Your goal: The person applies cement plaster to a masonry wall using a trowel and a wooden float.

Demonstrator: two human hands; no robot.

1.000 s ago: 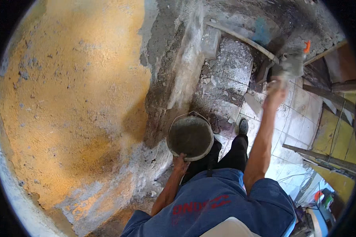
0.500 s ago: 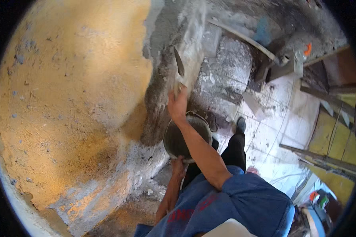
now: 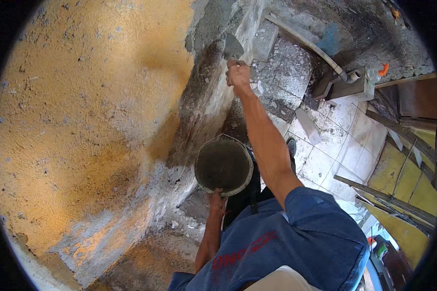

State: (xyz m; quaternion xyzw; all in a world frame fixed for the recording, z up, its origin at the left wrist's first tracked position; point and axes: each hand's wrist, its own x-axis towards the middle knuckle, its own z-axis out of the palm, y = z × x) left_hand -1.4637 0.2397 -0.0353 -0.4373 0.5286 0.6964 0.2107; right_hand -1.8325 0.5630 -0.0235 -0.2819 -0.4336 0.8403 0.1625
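Observation:
My right hand grips a metal trowel, its blade up against the rough grey strip of wall beside the peeling orange plaster. My left hand holds the near rim of a round bucket at waist height, with grey wet-looking mix inside and a wire handle. My right forearm stretches past the bucket's right side.
A loose board lies on white tiles scattered with rubble. A pale pipe, a grey block and a clear bottle sit at the upper right. Wooden planks run along the right over a yellow surface.
My right hand and trowel swept left from the grey block to the wall, then moved farther up along the strip. My left hand still holds the bucket, slightly farther left in view.

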